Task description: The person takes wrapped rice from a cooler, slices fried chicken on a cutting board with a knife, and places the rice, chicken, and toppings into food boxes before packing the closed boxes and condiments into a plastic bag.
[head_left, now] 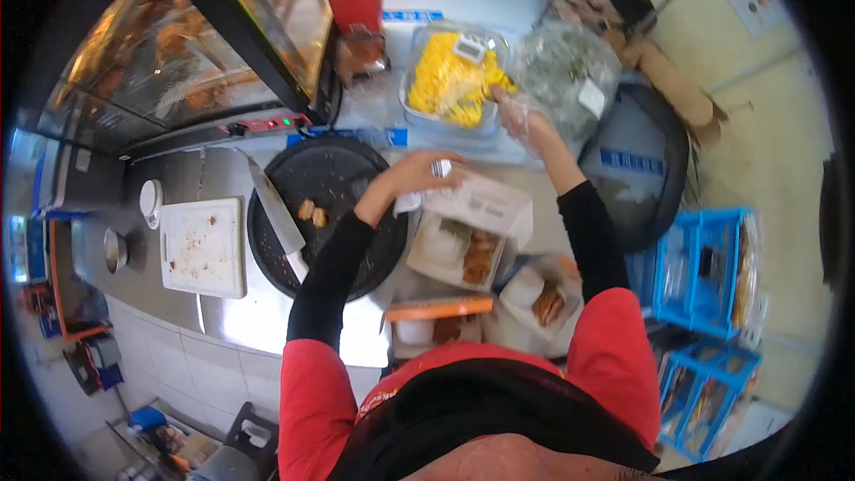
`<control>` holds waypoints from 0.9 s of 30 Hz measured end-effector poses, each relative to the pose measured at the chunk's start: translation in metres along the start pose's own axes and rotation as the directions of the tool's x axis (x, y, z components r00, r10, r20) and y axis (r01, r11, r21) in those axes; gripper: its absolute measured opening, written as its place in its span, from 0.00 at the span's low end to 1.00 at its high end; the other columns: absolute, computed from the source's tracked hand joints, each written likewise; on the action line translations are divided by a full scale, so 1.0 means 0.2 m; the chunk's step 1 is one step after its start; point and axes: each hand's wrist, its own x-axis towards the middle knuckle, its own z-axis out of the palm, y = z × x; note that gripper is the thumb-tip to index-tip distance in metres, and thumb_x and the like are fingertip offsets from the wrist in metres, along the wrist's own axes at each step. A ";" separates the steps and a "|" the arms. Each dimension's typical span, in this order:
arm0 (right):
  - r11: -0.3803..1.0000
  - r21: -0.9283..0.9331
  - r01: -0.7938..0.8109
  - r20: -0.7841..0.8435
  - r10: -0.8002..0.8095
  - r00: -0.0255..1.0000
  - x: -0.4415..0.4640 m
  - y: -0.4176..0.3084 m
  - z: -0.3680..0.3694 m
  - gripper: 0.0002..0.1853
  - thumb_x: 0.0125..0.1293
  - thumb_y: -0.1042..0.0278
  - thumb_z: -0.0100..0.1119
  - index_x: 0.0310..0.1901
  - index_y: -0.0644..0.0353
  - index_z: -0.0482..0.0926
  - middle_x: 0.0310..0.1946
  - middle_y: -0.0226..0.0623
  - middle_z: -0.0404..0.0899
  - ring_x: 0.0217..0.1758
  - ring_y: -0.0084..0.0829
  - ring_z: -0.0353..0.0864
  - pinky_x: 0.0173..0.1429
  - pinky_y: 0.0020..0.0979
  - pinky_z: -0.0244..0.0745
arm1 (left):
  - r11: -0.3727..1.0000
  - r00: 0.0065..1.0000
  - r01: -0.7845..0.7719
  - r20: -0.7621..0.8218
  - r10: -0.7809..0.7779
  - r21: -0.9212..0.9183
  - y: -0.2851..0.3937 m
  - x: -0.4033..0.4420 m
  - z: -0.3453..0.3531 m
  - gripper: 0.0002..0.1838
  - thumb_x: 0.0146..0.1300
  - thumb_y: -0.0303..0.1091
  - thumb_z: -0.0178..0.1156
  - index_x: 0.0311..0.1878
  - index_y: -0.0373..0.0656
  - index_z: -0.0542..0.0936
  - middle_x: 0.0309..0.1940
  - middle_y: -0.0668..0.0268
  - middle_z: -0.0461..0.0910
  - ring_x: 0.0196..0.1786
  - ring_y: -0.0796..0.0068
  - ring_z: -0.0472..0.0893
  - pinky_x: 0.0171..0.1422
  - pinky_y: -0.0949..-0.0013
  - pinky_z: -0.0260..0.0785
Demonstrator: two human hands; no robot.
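My left hand [414,175] is at the raised lid of a white takeaway box [485,205], its fingers over the lid's upper edge. Inside that box are white rice [441,239], a green leaf and sliced browned meat [481,256]. In a clear plastic glove, my right hand [524,120] reaches to the right side of a clear tub [411,116] of yellow shredded egg [436,80]. Its fingertips are closed around some egg. A small white device with a display [469,48] sits on the tub. Beside it is a clear bag of greens [570,71].
Two more filled boxes, one open [545,301] and one with an orange edge [436,307], stand near my body. On the left, a knife [276,209] lies across a round black board [343,249]. Beyond are a white cutting board [201,245] and a heated display case [169,53].
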 end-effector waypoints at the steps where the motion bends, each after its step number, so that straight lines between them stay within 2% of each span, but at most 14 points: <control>1: 0.984 0.104 -0.144 0.104 0.133 0.986 -0.08 0.05 -0.01 0.25 0.56 0.34 0.52 0.31 0.51 0.75 0.12 0.24 0.62 0.16 0.20 0.61 0.21 0.26 0.56 | 0.999 0.999 0.006 0.042 -0.005 -0.035 -0.02 -0.01 0.01 0.21 0.56 0.39 0.61 0.52 0.43 0.75 0.43 0.58 0.80 0.47 0.70 0.78 0.52 0.68 0.67; 3: 0.928 0.209 -0.309 0.193 0.270 0.943 -0.28 0.18 -0.01 0.25 0.56 0.32 0.51 0.28 0.48 0.72 0.11 0.21 0.57 0.14 0.19 0.56 0.20 0.24 0.52 | 0.979 0.977 0.192 0.081 -0.196 0.064 -0.07 -0.01 0.03 0.15 0.57 0.37 0.60 0.45 0.39 0.79 0.35 0.54 0.81 0.38 0.69 0.81 0.43 0.66 0.70; 4: 0.889 0.264 -0.373 0.217 0.322 0.921 -0.48 0.25 0.02 0.27 0.56 0.31 0.50 0.36 0.51 0.74 0.11 0.19 0.55 0.14 0.18 0.56 0.19 0.24 0.51 | 0.982 0.976 0.183 0.109 -0.188 0.051 -0.04 -0.05 0.05 0.15 0.57 0.37 0.60 0.45 0.39 0.79 0.35 0.54 0.81 0.38 0.69 0.81 0.43 0.66 0.70; 6: 0.787 0.307 -0.535 0.294 0.456 0.840 -0.77 0.38 0.06 0.34 0.56 0.30 0.49 0.49 0.54 0.71 0.12 0.18 0.56 0.15 0.18 0.59 0.21 0.24 0.54 | 0.957 0.949 0.284 -0.128 -0.288 -0.049 0.03 -0.11 0.04 0.14 0.57 0.37 0.59 0.39 0.36 0.80 0.28 0.50 0.79 0.35 0.57 0.81 0.43 0.62 0.70; 8: 0.716 0.299 -0.631 0.336 0.540 0.772 -0.94 0.55 0.12 0.37 0.55 0.29 0.49 0.55 0.55 0.67 0.13 0.20 0.59 0.17 0.19 0.62 0.23 0.24 0.58 | 0.948 0.930 0.319 -0.188 -0.315 -0.014 -0.01 -0.18 0.08 0.15 0.57 0.38 0.58 0.40 0.36 0.80 0.30 0.48 0.79 0.36 0.54 0.80 0.43 0.62 0.70; 11: 0.716 0.428 -0.551 0.134 0.553 0.823 -0.98 0.88 0.25 0.41 0.56 0.34 0.53 0.62 0.55 0.56 0.18 0.25 0.68 0.23 0.19 0.69 0.30 0.24 0.66 | 0.919 0.886 0.394 -0.271 -0.375 0.016 -0.04 -0.25 0.11 0.16 0.57 0.39 0.57 0.42 0.36 0.79 0.33 0.46 0.78 0.39 0.48 0.79 0.43 0.61 0.70; 12: 0.872 0.261 -0.415 0.047 0.417 0.907 -0.91 1.15 0.29 0.41 0.57 0.39 0.54 0.65 0.55 0.52 0.23 0.27 0.71 0.27 0.20 0.71 0.36 0.25 0.68 | 0.902 0.865 0.432 -0.286 -0.412 0.008 -0.03 -0.27 0.11 0.16 0.57 0.40 0.56 0.42 0.37 0.79 0.34 0.46 0.78 0.40 0.46 0.78 0.44 0.60 0.70; 14: 0.965 0.070 -0.252 -0.010 0.253 0.967 -0.87 1.29 0.33 0.41 0.58 0.44 0.55 0.67 0.55 0.47 0.27 0.29 0.74 0.30 0.21 0.73 0.41 0.26 0.70 | 0.903 0.858 0.430 -0.307 -0.412 -0.011 -0.01 -0.30 0.10 0.16 0.57 0.40 0.56 0.41 0.37 0.79 0.33 0.46 0.78 0.39 0.46 0.78 0.43 0.59 0.70; 16: 0.861 -0.467 0.202 0.189 -0.126 0.974 -0.87 1.27 0.37 0.44 0.57 0.66 0.52 0.68 0.51 0.34 0.24 0.28 0.75 0.24 0.23 0.72 0.52 0.25 0.65 | 0.904 0.850 0.426 -0.326 -0.414 -0.035 0.02 -0.31 0.10 0.16 0.57 0.40 0.57 0.41 0.37 0.80 0.32 0.46 0.78 0.38 0.46 0.78 0.43 0.59 0.70; 19: 0.926 -0.347 0.149 0.182 -0.089 0.979 -0.86 1.20 0.44 0.50 0.52 0.80 0.52 0.69 0.47 0.29 0.23 0.29 0.77 0.23 0.26 0.73 0.56 0.24 0.63 | 0.917 0.876 0.398 -0.297 -0.380 -0.001 0.03 -0.33 0.08 0.16 0.57 0.41 0.57 0.39 0.37 0.80 0.31 0.45 0.77 0.37 0.45 0.77 0.42 0.58 0.69; 22: 0.261 -0.909 0.325 0.359 0.095 0.929 -0.87 0.98 0.41 0.25 0.58 0.69 0.52 0.55 0.50 0.55 0.20 0.27 0.72 0.22 0.24 0.72 0.45 0.25 0.66 | 0.933 0.900 0.358 -0.283 -0.332 0.042 0.02 -0.35 0.08 0.16 0.57 0.41 0.57 0.37 0.36 0.80 0.30 0.45 0.77 0.36 0.45 0.77 0.40 0.58 0.69; 23: -0.037 -0.923 0.382 0.370 0.182 0.911 -0.88 0.89 0.40 0.17 0.60 0.66 0.52 0.51 0.51 0.64 0.19 0.27 0.70 0.22 0.23 0.71 0.41 0.26 0.67 | 0.936 0.903 0.351 -0.278 -0.328 0.036 0.02 -0.35 0.07 0.16 0.57 0.41 0.57 0.37 0.36 0.80 0.30 0.44 0.77 0.36 0.45 0.77 0.40 0.58 0.69; 25: -0.323 -0.843 0.430 0.352 0.274 0.895 -0.93 0.80 0.37 0.12 0.62 0.62 0.53 0.47 0.52 0.72 0.17 0.26 0.69 0.22 0.22 0.70 0.37 0.26 0.68 | 0.938 0.907 0.346 -0.266 -0.327 0.028 0.03 -0.36 0.07 0.16 0.56 0.41 0.57 0.37 0.36 0.80 0.30 0.44 0.77 0.36 0.45 0.77 0.40 0.58 0.69; 27: 0.507 -0.845 0.169 0.321 0.229 0.919 -1.00 0.75 0.32 0.08 0.64 0.58 0.50 0.39 0.51 0.69 0.17 0.24 0.64 0.21 0.21 0.65 0.32 0.25 0.63 | 0.940 0.912 0.341 -0.247 -0.327 0.016 0.02 -0.35 0.06 0.19 0.58 0.44 0.56 0.38 0.35 0.80 0.30 0.44 0.77 0.37 0.45 0.77 0.41 0.59 0.69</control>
